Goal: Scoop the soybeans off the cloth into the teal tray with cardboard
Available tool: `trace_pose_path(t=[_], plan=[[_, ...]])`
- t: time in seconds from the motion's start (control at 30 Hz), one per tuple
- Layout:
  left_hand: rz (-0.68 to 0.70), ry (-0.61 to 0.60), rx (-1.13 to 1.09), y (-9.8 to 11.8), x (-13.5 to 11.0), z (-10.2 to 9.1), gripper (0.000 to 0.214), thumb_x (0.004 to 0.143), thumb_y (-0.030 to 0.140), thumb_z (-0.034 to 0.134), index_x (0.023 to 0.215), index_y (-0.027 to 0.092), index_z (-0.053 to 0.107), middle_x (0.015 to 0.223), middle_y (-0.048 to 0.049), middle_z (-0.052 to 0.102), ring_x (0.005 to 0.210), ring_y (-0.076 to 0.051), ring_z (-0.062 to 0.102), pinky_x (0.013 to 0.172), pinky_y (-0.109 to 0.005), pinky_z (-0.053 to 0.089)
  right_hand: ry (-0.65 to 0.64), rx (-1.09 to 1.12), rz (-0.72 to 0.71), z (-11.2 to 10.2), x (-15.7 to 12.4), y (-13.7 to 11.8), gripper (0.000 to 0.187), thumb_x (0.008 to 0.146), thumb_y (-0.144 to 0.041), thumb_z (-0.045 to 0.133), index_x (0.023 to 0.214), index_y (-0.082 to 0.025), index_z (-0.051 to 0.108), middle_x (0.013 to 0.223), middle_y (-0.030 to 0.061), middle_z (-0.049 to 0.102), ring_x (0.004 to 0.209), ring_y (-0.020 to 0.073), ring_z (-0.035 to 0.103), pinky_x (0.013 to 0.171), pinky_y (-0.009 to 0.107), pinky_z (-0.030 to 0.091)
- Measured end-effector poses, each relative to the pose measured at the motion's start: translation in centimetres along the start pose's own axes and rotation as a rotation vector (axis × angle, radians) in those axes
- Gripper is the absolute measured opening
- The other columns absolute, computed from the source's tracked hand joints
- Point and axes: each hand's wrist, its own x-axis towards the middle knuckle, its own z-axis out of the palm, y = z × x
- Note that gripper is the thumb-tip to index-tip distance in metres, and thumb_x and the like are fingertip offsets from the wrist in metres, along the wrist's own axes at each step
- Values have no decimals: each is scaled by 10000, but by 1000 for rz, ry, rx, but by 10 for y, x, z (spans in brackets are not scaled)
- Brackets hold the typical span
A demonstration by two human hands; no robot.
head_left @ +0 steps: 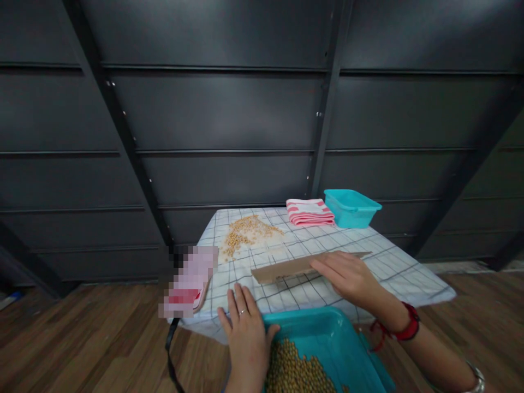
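My left hand (248, 338) lies over the left corner of a teal basin (335, 316). Its fingers stretch forward onto the table's front edge, and the thumb reaches over the rim. Inside the basin is a heap of yellowish-brown beans (297, 368). In my closed right hand (346, 275) is a long strip of brown cardboard (282, 270), held tilted on edge against the checked tablecloth (295, 240). Farther back on the left, paler beans (245, 232) lie scattered on the cloth, apart from the cardboard.
At the back right, a folded pink and white towel (310, 212) sits beside a smaller teal container (352, 208). A pink phone-like object (198, 275), partly blurred, lies at the left edge with a black strap (171, 338) hanging down. A dark panelled wall (229, 109) stands behind the table.
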Motion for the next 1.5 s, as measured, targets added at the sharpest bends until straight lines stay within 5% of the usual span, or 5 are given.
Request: trace_pose_path(t=[0.2,0.63,1.03,1.2,1.5], plan=[[-5,18,-21,-1,0,6,661,682,339,574,1252,37,428,1349,-239,399,1261,-379,324,992,-602,271,-63,-35,8,16,-9,-7,280,817,-39,370,918,-136,612,800,57,668,721,158,596,637,310,477],[8,39,-22,-4,0,9,670,682,355,581,1249,31,429,1341,-223,419,1250,-370,345,988,-578,300,-122,-52,27,78,1,22,266,792,-57,405,941,-154,602,808,58,657,753,157,591,681,310,459],[19,57,-10,-5,-2,13,686,679,364,582,1265,49,415,1353,-227,399,1250,-370,348,987,-582,289,-58,-65,114,54,22,54,358,763,4,351,974,-161,588,855,61,669,768,151,607,672,278,455],[16,59,-17,-5,-1,12,687,661,342,604,1256,46,426,1347,-226,407,1250,-369,348,987,-578,299,-250,-63,237,69,43,61,343,776,-16,389,1024,-151,584,912,79,668,810,169,611,704,282,445],[11,90,13,-3,-4,17,697,648,283,613,1268,42,408,1359,-209,405,1272,-357,313,1019,-550,277,-363,-69,314,115,77,65,280,810,-53,393,1017,-118,570,893,116,651,803,195,602,679,288,413]])
